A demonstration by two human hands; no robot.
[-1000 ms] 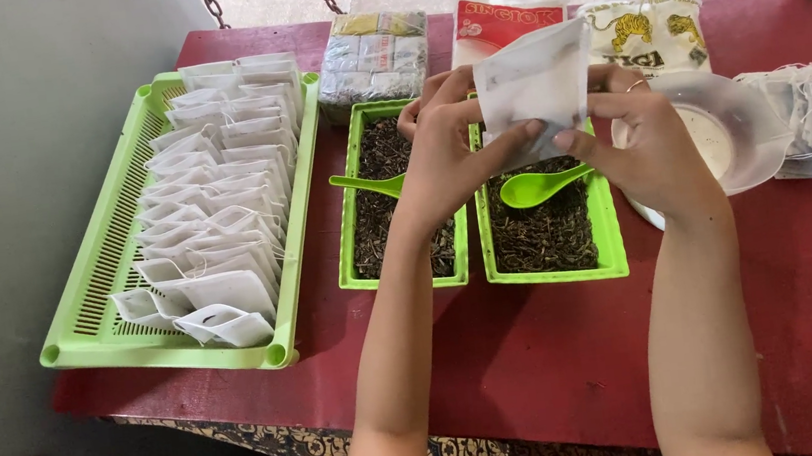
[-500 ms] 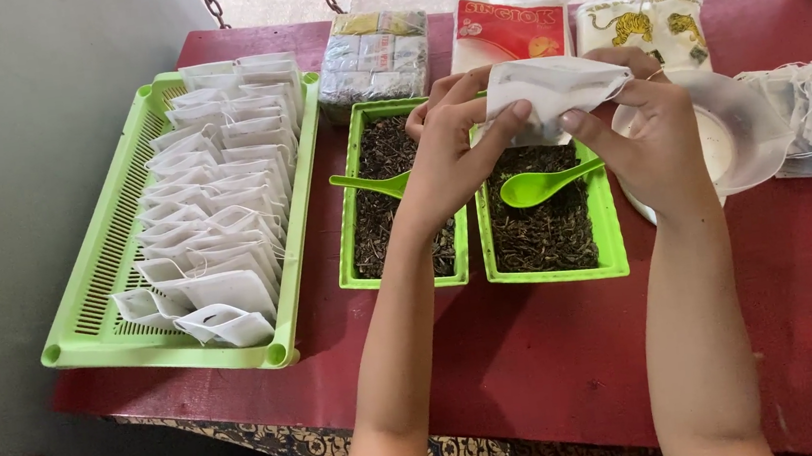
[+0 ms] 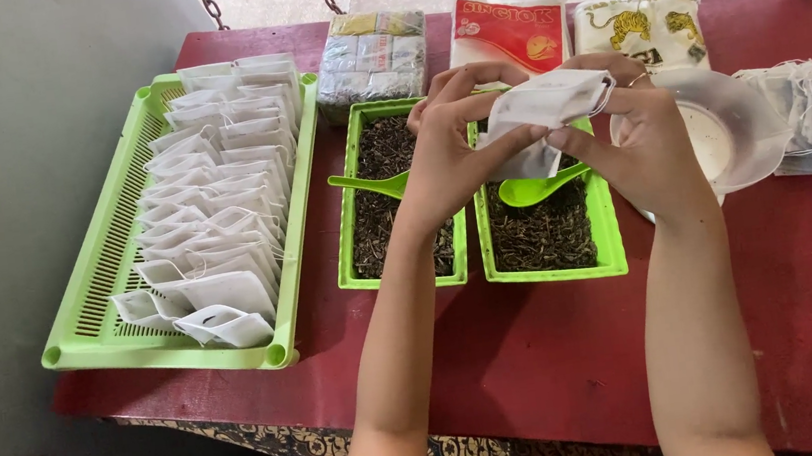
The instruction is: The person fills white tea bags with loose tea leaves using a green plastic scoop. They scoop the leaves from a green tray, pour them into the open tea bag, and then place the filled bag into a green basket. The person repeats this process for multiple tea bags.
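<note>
Below, the red table [image 3: 541,365] carries two small green trays [image 3: 545,243] of dark tea leaves. Above them I hold a white filter bag [image 3: 545,113], long axis left-right, pinched shut-fingered between left hand [image 3: 444,159] and right hand [image 3: 644,148], equally near. Its contents and mouth stay hidden.

Spoons [image 3: 534,185] in trays [image 3: 551,268] (big tray [image 3: 101,290] left).
</note>
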